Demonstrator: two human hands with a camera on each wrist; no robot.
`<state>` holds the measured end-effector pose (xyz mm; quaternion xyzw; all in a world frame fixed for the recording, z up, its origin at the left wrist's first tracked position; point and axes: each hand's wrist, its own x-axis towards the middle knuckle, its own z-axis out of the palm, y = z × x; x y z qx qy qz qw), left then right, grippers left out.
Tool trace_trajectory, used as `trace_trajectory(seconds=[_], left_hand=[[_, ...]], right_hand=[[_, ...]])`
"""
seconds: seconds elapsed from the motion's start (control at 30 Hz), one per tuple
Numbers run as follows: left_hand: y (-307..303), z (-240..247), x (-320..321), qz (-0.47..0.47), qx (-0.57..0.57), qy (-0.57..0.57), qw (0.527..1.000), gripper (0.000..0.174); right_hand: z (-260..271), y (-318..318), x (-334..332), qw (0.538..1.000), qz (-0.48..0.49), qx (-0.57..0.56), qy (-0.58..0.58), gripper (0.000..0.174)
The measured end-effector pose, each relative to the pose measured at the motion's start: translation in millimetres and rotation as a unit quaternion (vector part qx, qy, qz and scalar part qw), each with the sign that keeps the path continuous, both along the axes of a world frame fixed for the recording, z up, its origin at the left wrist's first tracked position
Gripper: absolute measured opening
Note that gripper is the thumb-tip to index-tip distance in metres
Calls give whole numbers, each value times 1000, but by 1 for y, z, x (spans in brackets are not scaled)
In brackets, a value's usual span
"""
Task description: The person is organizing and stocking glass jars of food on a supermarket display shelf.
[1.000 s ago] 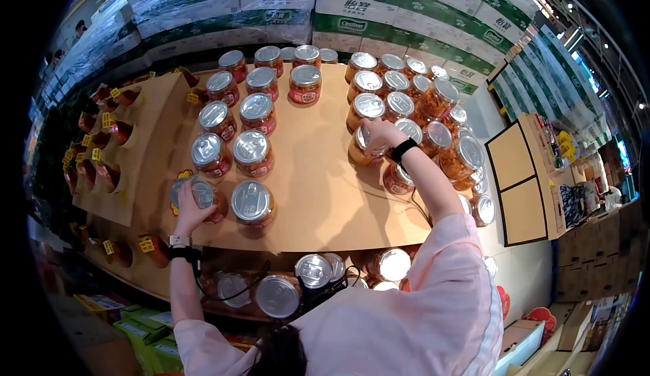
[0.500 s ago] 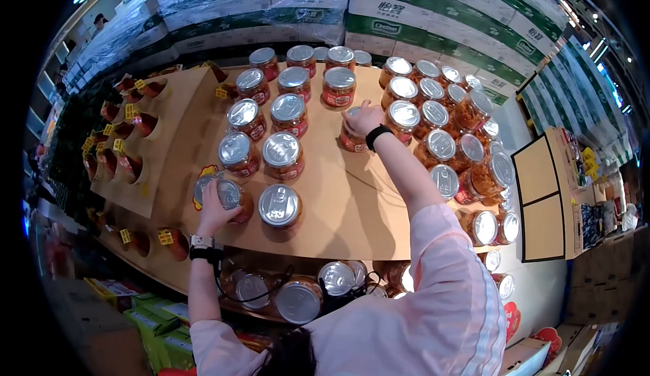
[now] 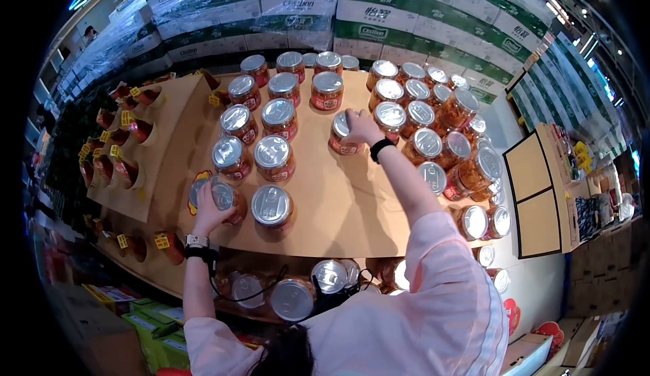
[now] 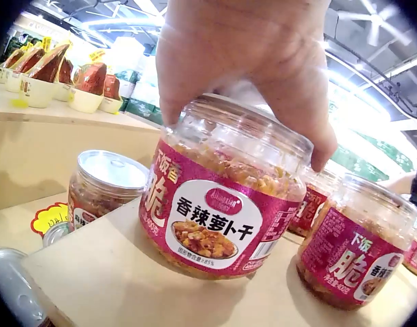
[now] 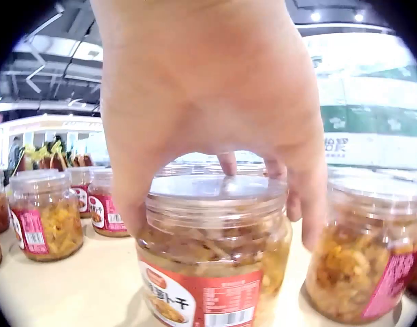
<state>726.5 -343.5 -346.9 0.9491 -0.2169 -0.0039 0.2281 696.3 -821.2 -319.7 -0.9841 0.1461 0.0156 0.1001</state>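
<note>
My left hand (image 3: 213, 212) grips the lid of a jar of spicy dried radish (image 4: 222, 211) from above at the table's front left. This jar has a clear lid and a magenta label, and it stands upright on the wooden surface. Toward the middle of the table, my right hand (image 3: 363, 129) holds another jar of dried radish (image 5: 201, 272), thumb and fingers spread round its lid rim. That one carries a red label and stands just left of a jar (image 3: 391, 120) in the right-hand group. Behind the left hand's jar, a shorter jar (image 4: 106, 180) sits lower down.
Two columns of jars (image 3: 274, 158) run along the table's left part. A crowded group of jars (image 3: 426, 143), some stacked, fills the right. More jars (image 3: 292, 298) stand on a lower shelf in front. Wrapped green-and-white cartons (image 3: 379, 13) line the back; a raised ledge (image 3: 145, 186) lies left.
My right hand has carried its jar leftward, away from the right-hand group, and the jar now stands nearer the table's middle. The left hand stays on its jar; the head view has shifted slightly.
</note>
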Motion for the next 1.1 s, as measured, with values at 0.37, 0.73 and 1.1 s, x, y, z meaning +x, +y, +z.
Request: trace_trajectory(seconds=[0.37, 0.73, 1.1], left_hand=[[-44, 54, -41, 67, 68, -108, 990, 112], [-230, 93, -177, -261, 316, 31, 911, 124], [-278, 55, -177, -275, 202, 27, 940, 101]], right_hand=[[-3, 78, -143, 994, 72, 49, -67, 100], [8, 95, -255, 984, 141, 104, -25, 118], [119, 48, -503, 909, 92, 310, -264, 74]])
